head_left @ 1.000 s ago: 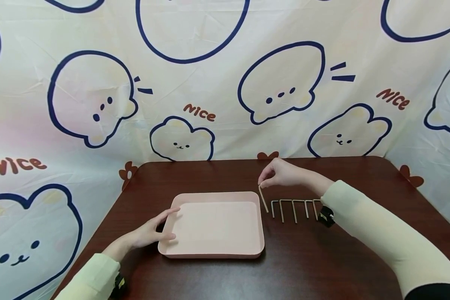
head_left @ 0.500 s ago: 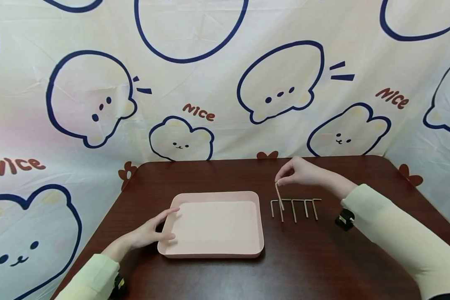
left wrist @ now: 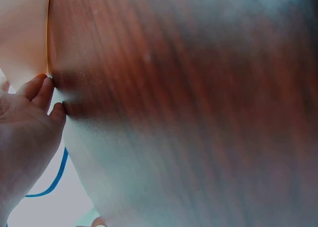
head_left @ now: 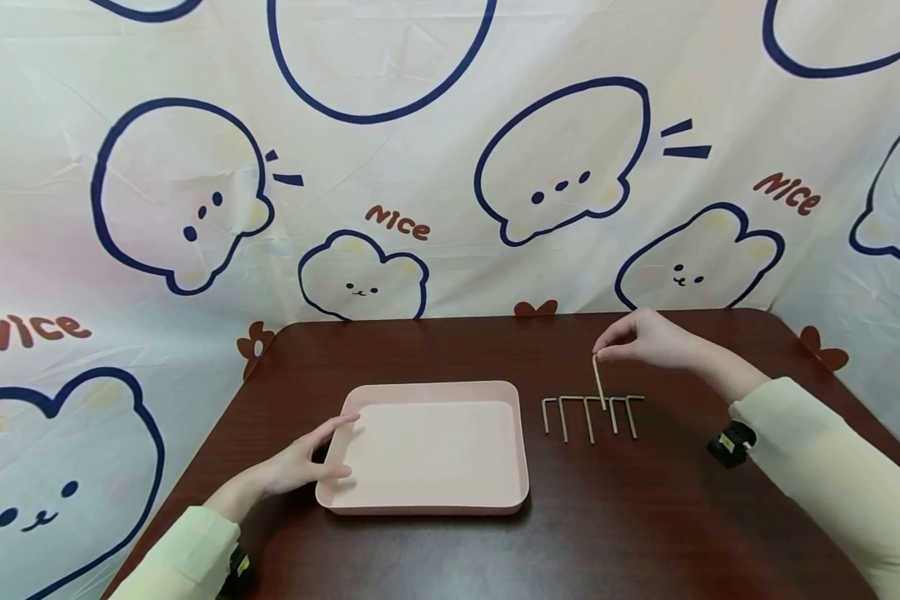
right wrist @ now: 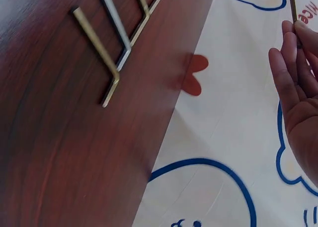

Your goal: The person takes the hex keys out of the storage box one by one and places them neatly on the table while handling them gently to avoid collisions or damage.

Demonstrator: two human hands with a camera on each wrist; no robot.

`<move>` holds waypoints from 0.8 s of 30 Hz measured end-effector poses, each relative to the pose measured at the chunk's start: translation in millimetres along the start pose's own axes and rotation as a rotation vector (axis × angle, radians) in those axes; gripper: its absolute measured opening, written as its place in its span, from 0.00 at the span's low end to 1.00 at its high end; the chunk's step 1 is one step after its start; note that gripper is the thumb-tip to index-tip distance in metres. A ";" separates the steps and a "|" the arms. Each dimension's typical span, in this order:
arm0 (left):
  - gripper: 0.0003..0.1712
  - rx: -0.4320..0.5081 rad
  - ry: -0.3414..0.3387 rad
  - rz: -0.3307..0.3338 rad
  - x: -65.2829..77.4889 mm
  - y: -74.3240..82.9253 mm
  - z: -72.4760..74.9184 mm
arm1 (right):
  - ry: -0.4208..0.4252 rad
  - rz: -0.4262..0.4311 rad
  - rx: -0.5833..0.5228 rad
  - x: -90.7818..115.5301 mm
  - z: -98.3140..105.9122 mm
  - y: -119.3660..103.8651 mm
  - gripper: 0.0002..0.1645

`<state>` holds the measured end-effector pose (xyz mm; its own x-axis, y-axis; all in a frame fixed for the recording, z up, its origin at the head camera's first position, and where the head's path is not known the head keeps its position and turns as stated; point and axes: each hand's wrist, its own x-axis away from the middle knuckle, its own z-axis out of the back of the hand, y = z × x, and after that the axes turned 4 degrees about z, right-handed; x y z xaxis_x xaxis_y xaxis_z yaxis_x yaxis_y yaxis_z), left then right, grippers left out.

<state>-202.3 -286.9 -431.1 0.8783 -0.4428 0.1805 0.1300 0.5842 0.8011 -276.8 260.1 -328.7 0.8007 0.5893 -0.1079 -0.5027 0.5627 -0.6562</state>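
Note:
A pale pink tray (head_left: 427, 450) lies on the dark wooden table, and my left hand (head_left: 292, 467) holds its left side. Index finger and thumb reach over the rim there; in the left wrist view the other fingers (left wrist: 43, 90) bend against the tray's outer edge. My right hand (head_left: 648, 337), raised at the right, pinches a hex key (head_left: 599, 383) by its upper end so its long arm hangs down. Below and behind that key lies a row of several L-shaped hex keys (head_left: 589, 421), long arms toward me. Some also show in the right wrist view (right wrist: 97, 43).
The brown table (head_left: 390, 554) has rounded far corners. A printed white cloth (head_left: 450, 167) with bear outlines hangs behind it and at both sides. Black wrist cameras (head_left: 731, 443) sit on both sleeves.
My right hand has moved right with the hex key, from beside the tray's right edge to over the row of keys. My left hand and the tray have stayed in place.

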 end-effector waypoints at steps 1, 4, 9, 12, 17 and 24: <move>0.46 0.001 0.000 0.001 -0.1 0.1 0.0 | 0.005 -0.009 0.000 2.6 1.2 1.7 0.09; 0.46 -0.001 0.004 0.003 -0.2 0.5 0.0 | 0.026 -0.026 -0.005 9.9 4.0 6.4 0.09; 0.46 -0.011 0.008 0.004 -0.1 0.2 0.2 | 0.055 -0.045 0.005 20.3 6.4 16.3 0.09; 0.46 -0.015 0.012 0.005 0.3 -0.2 0.4 | 0.068 -0.054 0.010 25.1 7.1 22.3 0.08; 0.46 -0.013 0.011 0.008 0.0 -0.1 0.0 | 0.074 -0.061 -0.016 32.7 7.1 32.1 0.08; 0.46 -0.013 0.007 -0.007 1.0 3.7 0.6 | 0.091 -0.101 -0.012 41.5 7.4 41.9 0.10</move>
<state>-201.2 -285.5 -427.5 0.8806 -0.4421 0.1703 0.1423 0.5897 0.7950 -267.0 312.4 -355.1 0.8733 0.4751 -0.1078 -0.4147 0.6088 -0.6763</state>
